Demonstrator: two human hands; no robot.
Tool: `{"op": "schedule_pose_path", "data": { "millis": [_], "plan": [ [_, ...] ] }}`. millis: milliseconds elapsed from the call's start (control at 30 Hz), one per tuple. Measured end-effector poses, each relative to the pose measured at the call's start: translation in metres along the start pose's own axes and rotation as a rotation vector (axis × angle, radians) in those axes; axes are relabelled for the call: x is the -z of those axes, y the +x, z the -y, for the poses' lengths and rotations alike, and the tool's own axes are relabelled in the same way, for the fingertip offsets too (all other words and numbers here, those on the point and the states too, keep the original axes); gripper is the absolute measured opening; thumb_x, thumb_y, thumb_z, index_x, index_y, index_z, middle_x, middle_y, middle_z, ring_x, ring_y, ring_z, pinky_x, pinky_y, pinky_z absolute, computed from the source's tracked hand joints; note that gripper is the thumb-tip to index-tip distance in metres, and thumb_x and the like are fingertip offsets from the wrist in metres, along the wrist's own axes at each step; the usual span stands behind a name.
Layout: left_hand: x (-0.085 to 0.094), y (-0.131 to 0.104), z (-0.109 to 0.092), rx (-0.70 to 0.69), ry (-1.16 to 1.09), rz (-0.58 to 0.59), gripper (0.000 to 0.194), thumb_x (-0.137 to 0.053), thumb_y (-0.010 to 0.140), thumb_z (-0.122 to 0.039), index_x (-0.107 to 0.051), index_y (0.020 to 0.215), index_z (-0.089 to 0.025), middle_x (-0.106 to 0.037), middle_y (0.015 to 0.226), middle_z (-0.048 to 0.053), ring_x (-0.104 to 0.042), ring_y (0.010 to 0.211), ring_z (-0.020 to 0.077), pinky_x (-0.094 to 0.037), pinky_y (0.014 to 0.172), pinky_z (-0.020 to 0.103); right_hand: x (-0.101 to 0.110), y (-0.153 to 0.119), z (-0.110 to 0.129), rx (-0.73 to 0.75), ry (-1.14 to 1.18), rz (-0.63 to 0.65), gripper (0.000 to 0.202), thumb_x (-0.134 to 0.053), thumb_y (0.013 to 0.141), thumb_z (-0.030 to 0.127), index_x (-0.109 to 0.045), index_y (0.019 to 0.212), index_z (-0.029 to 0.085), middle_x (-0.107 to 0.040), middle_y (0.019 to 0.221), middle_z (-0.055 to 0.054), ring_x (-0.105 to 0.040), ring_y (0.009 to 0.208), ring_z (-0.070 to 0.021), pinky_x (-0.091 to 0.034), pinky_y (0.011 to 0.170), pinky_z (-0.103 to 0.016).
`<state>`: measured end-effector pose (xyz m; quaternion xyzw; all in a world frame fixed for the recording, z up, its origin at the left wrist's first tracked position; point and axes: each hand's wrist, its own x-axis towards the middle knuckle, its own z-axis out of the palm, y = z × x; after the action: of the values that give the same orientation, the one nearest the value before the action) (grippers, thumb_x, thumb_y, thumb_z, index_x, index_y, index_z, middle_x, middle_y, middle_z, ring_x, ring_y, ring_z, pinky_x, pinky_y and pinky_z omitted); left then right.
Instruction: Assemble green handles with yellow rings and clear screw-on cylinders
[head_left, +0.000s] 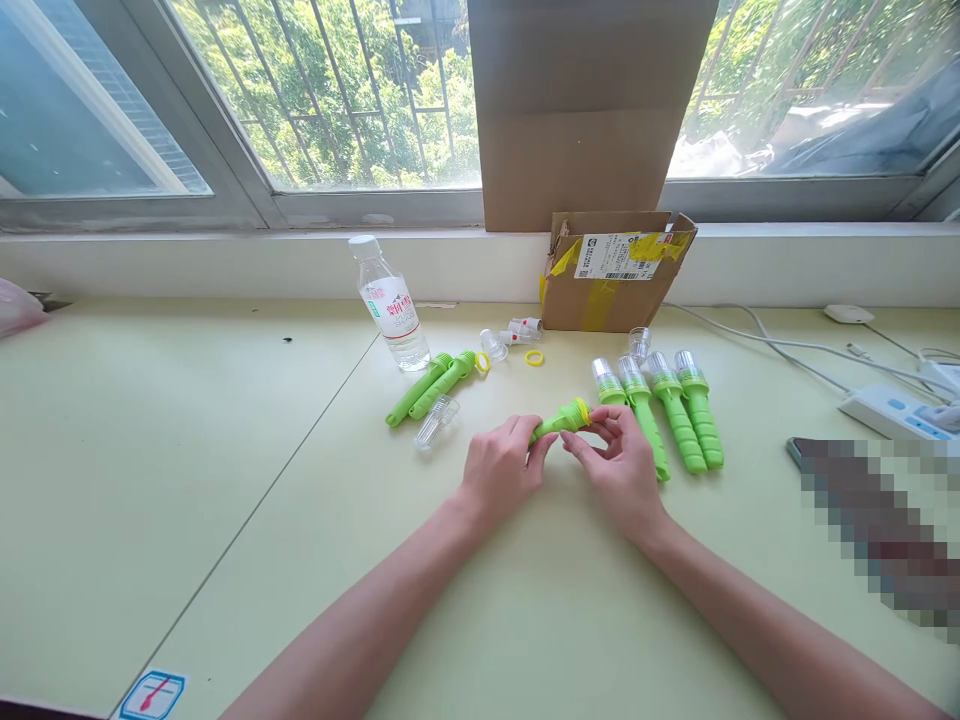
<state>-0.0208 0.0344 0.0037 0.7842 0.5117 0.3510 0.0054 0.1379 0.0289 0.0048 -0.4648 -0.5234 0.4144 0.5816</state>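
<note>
My left hand (501, 462) is closed around a green plastic handle (556, 422) with a threaded collar, tilted with its wide end to the right. A yellow ring (581, 410) sits around that end, and my right hand (616, 462) pinches it with the fingertips. Just right of my right hand lie several green handles with clear ribbed caps (664, 370) on them. To the left are two bare green handles (442, 388), a loose clear cap (436, 422) and a yellow ring (482, 363). Another loose yellow ring (534, 358) lies farther back.
A water bottle (388, 305) stands behind the bare handles. Small clear and white parts (520, 331) lie near an open cardboard box (611, 285) by the window ledge. At right are white cables, a power strip (896, 412) and a pixelated, phone-like object (870, 510).
</note>
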Motion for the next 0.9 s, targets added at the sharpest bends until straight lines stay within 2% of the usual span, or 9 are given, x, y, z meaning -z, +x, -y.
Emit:
{"op": "schedule_pose_path", "data": {
  "millis": [167, 367, 500, 567, 700, 800, 900],
  "plan": [
    [0.003, 0.004, -0.001, 0.109, -0.120, 0.056, 0.020, -0.052, 0.093, -0.035, -0.062, 0.093, -0.018, -0.071, 0.080, 0.003, -0.061, 0.062, 0.0144, -0.042, 0.058, 0.026, 0.000, 0.001, -0.003, -0.003, -0.038, 0.015, 0.033, -0.075, 0.076, 0.033, -0.052, 0.098, 0.024, -0.064, 0.097, -0.004, -0.066, 0.097, -0.0224, -0.060, 0.075, -0.038],
    [0.009, 0.009, -0.004, 0.263, -0.272, 0.172, 0.022, -0.051, 0.092, -0.037, -0.063, 0.085, -0.019, -0.063, 0.063, -0.002, -0.048, 0.050, 0.0114, -0.036, 0.052, 0.025, 0.002, 0.003, -0.008, 0.013, -0.098, 0.009, 0.028, -0.072, 0.077, 0.031, -0.052, 0.096, 0.024, -0.063, 0.094, -0.003, -0.067, 0.095, -0.0226, -0.059, 0.075, -0.038],
    [0.014, 0.013, -0.006, 0.359, -0.416, 0.222, 0.024, -0.052, 0.090, -0.037, -0.064, 0.080, -0.019, -0.065, 0.067, 0.000, -0.055, 0.057, 0.0128, -0.040, 0.055, 0.025, 0.003, 0.003, -0.007, 0.019, -0.129, 0.007, 0.028, -0.072, 0.076, 0.031, -0.053, 0.095, 0.024, -0.063, 0.093, -0.003, -0.067, 0.093, -0.0226, -0.060, 0.072, -0.036],
    [0.017, 0.015, -0.005, 0.433, -0.521, 0.281, 0.027, -0.052, 0.089, -0.041, -0.063, 0.079, -0.018, -0.064, 0.066, 0.000, -0.055, 0.054, 0.0121, -0.040, 0.053, 0.024, 0.002, 0.003, -0.007, 0.018, -0.141, 0.013, 0.028, -0.072, 0.077, 0.032, -0.053, 0.096, 0.024, -0.063, 0.095, -0.004, -0.066, 0.095, -0.0231, -0.060, 0.072, -0.037],
    [0.027, 0.022, -0.002, 0.576, -0.689, 0.455, 0.035, -0.052, 0.087, -0.052, -0.059, 0.079, -0.018, -0.059, 0.061, -0.003, -0.045, 0.039, 0.0080, -0.033, 0.040, 0.021, 0.002, 0.001, -0.005, 0.021, -0.140, 0.028, 0.030, -0.073, 0.076, 0.034, -0.053, 0.096, 0.025, -0.063, 0.101, -0.006, -0.063, 0.105, -0.0246, -0.061, 0.076, -0.038],
    [0.033, 0.026, 0.002, 0.608, -0.752, 0.543, 0.040, -0.054, 0.085, -0.057, -0.057, 0.077, -0.018, -0.059, 0.062, -0.002, -0.046, 0.040, 0.0078, -0.032, 0.037, 0.020, 0.002, 0.000, -0.005, 0.027, -0.128, 0.041, 0.029, -0.073, 0.077, 0.036, -0.053, 0.094, 0.025, -0.062, 0.103, -0.006, -0.061, 0.110, -0.0251, -0.061, 0.077, -0.038],
    [0.038, 0.028, 0.004, 0.617, -0.794, 0.581, 0.042, -0.056, 0.083, -0.059, -0.058, 0.077, -0.017, -0.060, 0.064, 0.000, -0.047, 0.042, 0.0076, -0.035, 0.037, 0.019, 0.002, 0.000, -0.004, 0.037, -0.129, 0.030, 0.027, -0.072, 0.078, 0.037, -0.054, 0.093, 0.024, -0.063, 0.102, -0.006, -0.061, 0.110, -0.0251, -0.062, 0.077, -0.039]
  ]
}}
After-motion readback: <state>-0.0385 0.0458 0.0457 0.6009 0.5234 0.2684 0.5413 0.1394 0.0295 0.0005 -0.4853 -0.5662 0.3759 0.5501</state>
